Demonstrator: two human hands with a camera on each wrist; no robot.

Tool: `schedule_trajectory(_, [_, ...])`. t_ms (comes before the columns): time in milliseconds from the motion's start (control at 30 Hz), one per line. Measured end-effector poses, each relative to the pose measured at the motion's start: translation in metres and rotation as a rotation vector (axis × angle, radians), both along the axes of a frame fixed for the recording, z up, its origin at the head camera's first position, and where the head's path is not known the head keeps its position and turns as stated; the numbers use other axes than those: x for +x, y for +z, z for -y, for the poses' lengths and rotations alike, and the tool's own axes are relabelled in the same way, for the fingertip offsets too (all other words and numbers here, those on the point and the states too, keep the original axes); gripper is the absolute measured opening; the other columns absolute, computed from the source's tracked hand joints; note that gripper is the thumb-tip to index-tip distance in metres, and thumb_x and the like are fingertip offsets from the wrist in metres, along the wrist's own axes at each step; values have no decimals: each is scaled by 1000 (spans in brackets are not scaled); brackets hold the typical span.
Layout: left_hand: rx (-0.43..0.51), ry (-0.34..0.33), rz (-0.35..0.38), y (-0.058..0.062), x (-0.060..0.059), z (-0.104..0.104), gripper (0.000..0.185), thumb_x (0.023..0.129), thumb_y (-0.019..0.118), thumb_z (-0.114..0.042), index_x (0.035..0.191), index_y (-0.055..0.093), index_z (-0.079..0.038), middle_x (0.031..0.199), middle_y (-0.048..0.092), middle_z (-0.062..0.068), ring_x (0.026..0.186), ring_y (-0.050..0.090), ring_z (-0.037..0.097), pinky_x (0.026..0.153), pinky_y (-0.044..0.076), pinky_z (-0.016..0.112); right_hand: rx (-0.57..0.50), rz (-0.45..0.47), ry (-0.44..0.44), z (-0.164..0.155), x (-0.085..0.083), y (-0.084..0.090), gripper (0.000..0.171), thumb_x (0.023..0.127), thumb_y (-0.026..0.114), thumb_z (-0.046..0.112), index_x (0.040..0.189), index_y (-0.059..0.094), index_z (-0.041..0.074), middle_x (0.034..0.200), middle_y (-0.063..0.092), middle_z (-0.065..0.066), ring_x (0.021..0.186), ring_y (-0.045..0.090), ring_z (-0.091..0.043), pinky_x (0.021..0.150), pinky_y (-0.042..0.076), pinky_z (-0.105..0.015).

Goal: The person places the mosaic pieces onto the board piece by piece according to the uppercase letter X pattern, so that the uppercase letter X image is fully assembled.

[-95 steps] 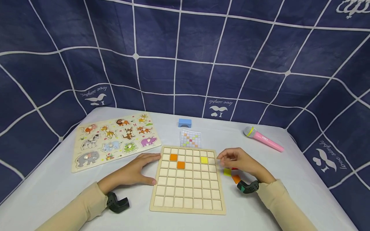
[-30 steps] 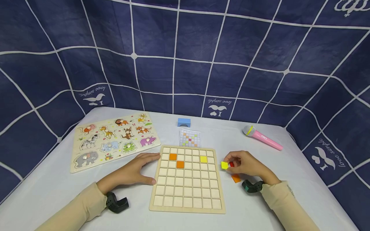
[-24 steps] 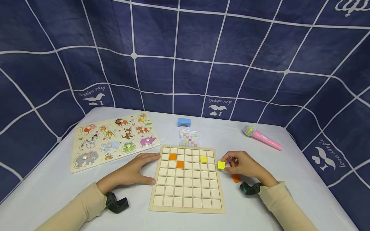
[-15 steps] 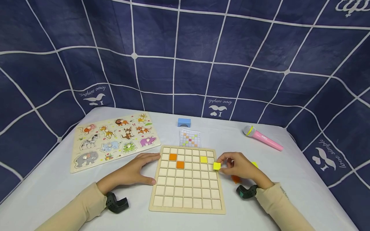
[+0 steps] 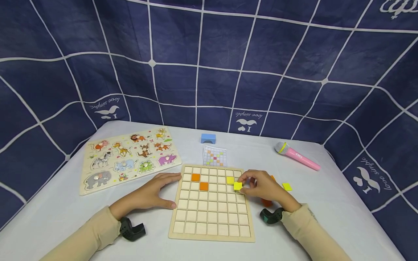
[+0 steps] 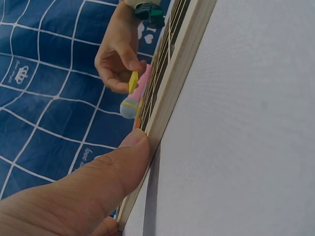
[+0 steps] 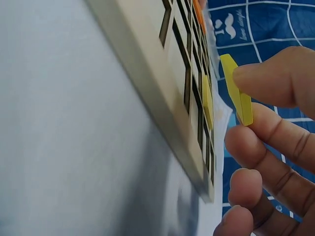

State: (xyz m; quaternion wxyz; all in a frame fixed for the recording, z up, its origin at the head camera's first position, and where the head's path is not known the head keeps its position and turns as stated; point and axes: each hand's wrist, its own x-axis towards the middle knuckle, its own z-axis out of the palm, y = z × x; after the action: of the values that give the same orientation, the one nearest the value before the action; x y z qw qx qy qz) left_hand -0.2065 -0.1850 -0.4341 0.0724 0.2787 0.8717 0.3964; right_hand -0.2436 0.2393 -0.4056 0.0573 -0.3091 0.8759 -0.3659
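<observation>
My right hand [image 5: 266, 186] pinches a yellow square tile [image 5: 237, 186] between thumb and fingers. It holds the tile tilted above the right side of the wooden grid board [image 5: 212, 206]; the right wrist view shows a gap between the pinched tile [image 7: 236, 91] and the board. Seated in the board's cells are a second yellow tile [image 5: 230, 180] and two orange tiles, one upper [image 5: 195, 177] and one lower [image 5: 204, 186]. My left hand [image 5: 147, 192] rests at the board's left side, fingers extended, and its thumb [image 6: 115, 167] touches the edge.
Loose tiles lie right of the board: yellow [image 5: 287, 186], orange-red [image 5: 266, 203], others partly hidden by the right hand. Behind the board are a printed grid card [image 5: 214, 156] and blue block [image 5: 208, 138]. An animal puzzle [image 5: 130, 175] lies left, a pink toy microphone [image 5: 302, 159] right.
My right hand has pinched a yellow tile from beside the board and carried it left over the board's right columns. Another loose yellow tile has come into view. The left hand stays put.
</observation>
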Motion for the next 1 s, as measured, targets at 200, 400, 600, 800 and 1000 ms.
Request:
schedule_trajectory(200, [-8,9,15,0,0,0,95,83,94,-41,158,53,-1,165,47,20,152,37,49,121,27,75,-24,-6,31,9,-2,-1,22,85,88,3,105,77,4,92,68,-2,67,50,-3,61,44,-21])
schedule_trajectory(400, [-8,14,21,1,0,0,96,82,95,-41,158,52,-1,165,47,20,152,36,49,122,26,75,-14,2,45,16,-4,-1,22,86,89,4,105,77,3,91,68,-1,67,50,-4,60,43,-21])
schedule_trajectory(600, [-8,13,17,2,1,0,95,83,94,-41,158,53,-1,165,47,20,152,37,50,121,26,75,8,-2,56,25,-4,0,20,88,89,5,104,77,5,90,67,3,66,49,-3,61,44,-21])
schedule_trajectory(800, [-11,12,13,2,1,0,95,83,94,-42,158,53,0,165,47,20,152,37,50,121,26,75,33,6,74,34,-5,3,19,89,88,6,105,77,5,88,65,4,65,46,-3,62,41,-22])
schedule_trajectory(1000, [-12,14,17,2,0,-1,95,83,94,-41,158,52,0,165,47,21,152,36,50,121,26,76,52,25,91,42,-6,4,18,89,85,3,105,78,5,86,64,6,63,45,-3,62,41,-22])
